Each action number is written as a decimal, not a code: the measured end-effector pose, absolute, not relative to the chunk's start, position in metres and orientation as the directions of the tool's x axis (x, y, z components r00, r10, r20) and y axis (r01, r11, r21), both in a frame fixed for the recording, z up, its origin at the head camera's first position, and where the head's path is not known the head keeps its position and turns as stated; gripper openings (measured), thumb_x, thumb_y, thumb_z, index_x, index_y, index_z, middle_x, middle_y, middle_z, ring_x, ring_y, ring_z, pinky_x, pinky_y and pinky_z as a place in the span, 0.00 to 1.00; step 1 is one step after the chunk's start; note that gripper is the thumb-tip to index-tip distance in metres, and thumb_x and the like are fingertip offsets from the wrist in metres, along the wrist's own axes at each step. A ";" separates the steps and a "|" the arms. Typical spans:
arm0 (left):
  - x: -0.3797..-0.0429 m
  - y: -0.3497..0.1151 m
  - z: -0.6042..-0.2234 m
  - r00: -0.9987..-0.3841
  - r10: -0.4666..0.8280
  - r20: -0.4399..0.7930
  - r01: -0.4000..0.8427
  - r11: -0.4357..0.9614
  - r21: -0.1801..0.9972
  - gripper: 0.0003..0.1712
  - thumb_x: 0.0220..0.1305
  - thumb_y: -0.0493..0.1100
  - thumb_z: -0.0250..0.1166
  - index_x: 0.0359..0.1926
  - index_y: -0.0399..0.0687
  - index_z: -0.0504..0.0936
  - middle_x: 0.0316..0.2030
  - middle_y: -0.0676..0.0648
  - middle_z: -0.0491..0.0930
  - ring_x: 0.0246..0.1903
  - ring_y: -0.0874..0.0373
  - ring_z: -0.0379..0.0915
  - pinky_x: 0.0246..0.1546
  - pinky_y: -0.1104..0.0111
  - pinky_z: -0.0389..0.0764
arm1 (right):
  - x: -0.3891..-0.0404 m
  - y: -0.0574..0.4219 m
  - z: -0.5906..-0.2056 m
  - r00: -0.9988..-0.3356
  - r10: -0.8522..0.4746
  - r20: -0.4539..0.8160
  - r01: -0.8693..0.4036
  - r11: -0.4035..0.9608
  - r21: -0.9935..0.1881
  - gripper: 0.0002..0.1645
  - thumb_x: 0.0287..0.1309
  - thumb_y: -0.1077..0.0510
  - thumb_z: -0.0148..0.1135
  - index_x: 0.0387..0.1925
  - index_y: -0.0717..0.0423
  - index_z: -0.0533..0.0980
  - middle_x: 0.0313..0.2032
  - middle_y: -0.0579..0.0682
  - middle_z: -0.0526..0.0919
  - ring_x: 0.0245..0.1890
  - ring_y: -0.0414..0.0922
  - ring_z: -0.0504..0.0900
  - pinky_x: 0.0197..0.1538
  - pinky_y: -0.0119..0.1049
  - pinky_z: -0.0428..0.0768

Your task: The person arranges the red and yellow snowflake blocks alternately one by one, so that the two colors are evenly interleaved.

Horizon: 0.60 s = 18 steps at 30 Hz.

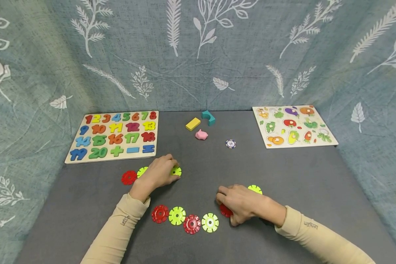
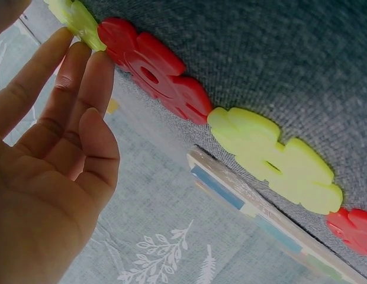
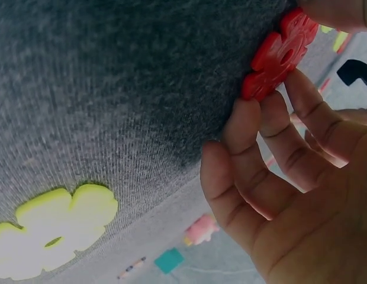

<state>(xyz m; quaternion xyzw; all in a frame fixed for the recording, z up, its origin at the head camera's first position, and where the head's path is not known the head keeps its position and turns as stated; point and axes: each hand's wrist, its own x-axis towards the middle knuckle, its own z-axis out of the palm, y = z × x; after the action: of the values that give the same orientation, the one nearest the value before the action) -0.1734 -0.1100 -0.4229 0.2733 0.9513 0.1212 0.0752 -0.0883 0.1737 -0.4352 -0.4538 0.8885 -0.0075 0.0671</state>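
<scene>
My left hand [image 1: 159,172] pinches a yellow-green notched plastic disc [image 1: 176,171] by its edges on the grey table. In the left wrist view, a red disc [image 2: 154,74], a yellow-green disc [image 2: 278,163] and another red disc [image 2: 352,229] run in a row from it; the hand covers part of this row in the head view. Between thumb and fingertips, my right hand [image 1: 242,202] holds a red notched disc [image 3: 283,54]. Beyond that wrist lies a yellow-green disc [image 1: 255,189], partly hidden by it.
A curved row of a red disc [image 1: 160,213], a yellow-green disc [image 1: 177,215] and others lies in front. Behind stand a number puzzle board [image 1: 111,136], vegetable puzzle board [image 1: 295,126], yellow block [image 1: 193,124], teal arch block [image 1: 208,118], pink pig [image 1: 201,134] and poker chip [image 1: 231,143].
</scene>
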 end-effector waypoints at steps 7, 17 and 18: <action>-0.172 -0.110 -0.423 -0.839 0.541 -0.055 0.507 0.816 0.276 0.21 0.54 0.48 0.73 0.45 0.41 0.84 0.39 0.43 0.79 0.35 0.55 0.74 0.41 0.59 0.78 | -0.095 0.173 -0.430 -0.590 -0.800 -0.112 -0.797 0.599 -0.074 0.28 0.25 0.48 0.72 0.36 0.46 0.72 0.34 0.42 0.71 0.25 0.37 0.69 0.34 0.35 0.73; -0.172 -0.110 -0.423 -0.840 0.540 -0.061 0.507 0.819 0.269 0.21 0.54 0.49 0.73 0.46 0.41 0.84 0.39 0.43 0.79 0.35 0.55 0.73 0.42 0.58 0.77 | -0.106 0.169 -0.426 -0.595 -0.797 -0.106 -0.796 0.602 -0.062 0.25 0.27 0.51 0.68 0.34 0.47 0.71 0.33 0.42 0.69 0.23 0.36 0.64 0.31 0.33 0.68; -0.172 -0.110 -0.423 -0.840 0.540 -0.060 0.507 0.819 0.268 0.21 0.54 0.49 0.73 0.46 0.41 0.84 0.40 0.43 0.79 0.35 0.55 0.73 0.41 0.59 0.77 | -0.108 0.168 -0.426 -0.593 -0.799 -0.101 -0.798 0.600 -0.064 0.25 0.27 0.51 0.68 0.35 0.48 0.71 0.33 0.42 0.69 0.23 0.36 0.64 0.31 0.33 0.68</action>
<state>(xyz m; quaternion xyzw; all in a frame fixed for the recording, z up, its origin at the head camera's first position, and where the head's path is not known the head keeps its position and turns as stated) -0.1717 -0.1104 -0.4227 0.2752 0.9513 0.1218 0.0667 -0.1077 0.1683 -0.4262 -0.4474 0.8923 -0.0060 0.0595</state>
